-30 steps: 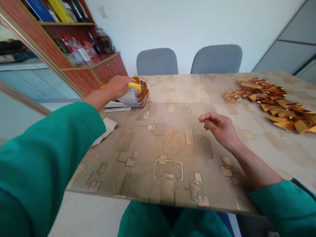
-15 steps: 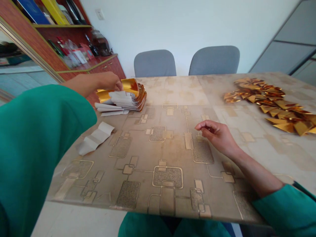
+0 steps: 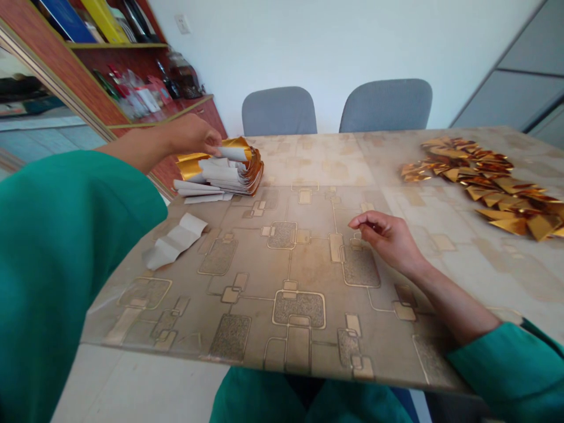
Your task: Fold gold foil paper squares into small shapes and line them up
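At the far left of the table, my left hand (image 3: 203,136) is closed on the edge of a gold foil paper sheet (image 3: 233,153), whose pale underside shows as it lifts from the stack. Beneath it lies the stack of foil papers (image 3: 224,173), folded over, with gold and white faces. My right hand (image 3: 385,235) rests on the table at the right of the middle, its fingers loosely curled, a gap beside the thumb and nothing in them. A creased pale paper strip (image 3: 176,239) lies nearer to me on the left.
Folded gold foil pieces (image 3: 484,182) lie in overlapping rows on the right of the patterned table (image 3: 304,270). Two grey chairs (image 3: 279,111) stand behind the far edge. A wooden cabinet (image 3: 194,108) with bottles and bags is at the back left.
My left hand has raised the edge of the top sheet slightly, so more of its pale side shows. The right hand has stayed in place. The view has shifted a little.
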### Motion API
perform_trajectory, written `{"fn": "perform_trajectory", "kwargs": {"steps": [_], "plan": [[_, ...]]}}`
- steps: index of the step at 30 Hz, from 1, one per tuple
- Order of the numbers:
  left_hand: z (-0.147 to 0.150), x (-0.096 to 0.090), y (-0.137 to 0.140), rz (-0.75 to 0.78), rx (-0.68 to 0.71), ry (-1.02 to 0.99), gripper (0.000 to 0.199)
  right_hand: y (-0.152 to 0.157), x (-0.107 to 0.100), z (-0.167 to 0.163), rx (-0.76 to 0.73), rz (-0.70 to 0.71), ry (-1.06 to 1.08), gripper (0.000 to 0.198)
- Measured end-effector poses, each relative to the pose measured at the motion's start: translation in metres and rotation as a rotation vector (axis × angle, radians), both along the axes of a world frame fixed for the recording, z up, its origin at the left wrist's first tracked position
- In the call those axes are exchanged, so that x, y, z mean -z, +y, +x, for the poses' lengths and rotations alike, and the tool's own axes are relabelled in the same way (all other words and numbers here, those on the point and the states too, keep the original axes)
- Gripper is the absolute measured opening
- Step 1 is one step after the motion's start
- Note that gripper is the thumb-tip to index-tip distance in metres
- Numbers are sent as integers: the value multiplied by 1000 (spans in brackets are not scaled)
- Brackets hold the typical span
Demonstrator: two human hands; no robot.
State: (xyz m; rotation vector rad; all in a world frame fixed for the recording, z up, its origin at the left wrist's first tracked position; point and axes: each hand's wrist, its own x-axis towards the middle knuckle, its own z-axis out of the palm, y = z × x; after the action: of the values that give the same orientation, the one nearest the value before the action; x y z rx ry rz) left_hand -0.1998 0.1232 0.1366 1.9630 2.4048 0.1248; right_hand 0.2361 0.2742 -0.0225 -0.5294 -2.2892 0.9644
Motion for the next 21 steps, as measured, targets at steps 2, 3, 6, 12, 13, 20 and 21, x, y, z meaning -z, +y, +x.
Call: {"fn": "perform_trajectory", "kwargs": {"steps": [2,3,6,12,13,20,21], "plan": [[11,0,-7,51,4,-45,8,1,1,0,9,3,2,22],[18,0,-10,79,8,-73,9,2,2,-1,14,2,4,22],[42,6,-20,147,22,-193,11,4,3,-1,19,-18,12,21],[118,46,-32,185,81,-668,17,0,-4,0,-123,-208,61,26],[135,54,-34,222,69,-919,18,-2,-6,0,-178,-246,59,31],[224,105,-32,19,43,-1750,36,-18,-11,0,-447,63,34,55],[227,112,-29,-9,14,-1782,39,-18,-11,0,-465,196,27,63]]}}
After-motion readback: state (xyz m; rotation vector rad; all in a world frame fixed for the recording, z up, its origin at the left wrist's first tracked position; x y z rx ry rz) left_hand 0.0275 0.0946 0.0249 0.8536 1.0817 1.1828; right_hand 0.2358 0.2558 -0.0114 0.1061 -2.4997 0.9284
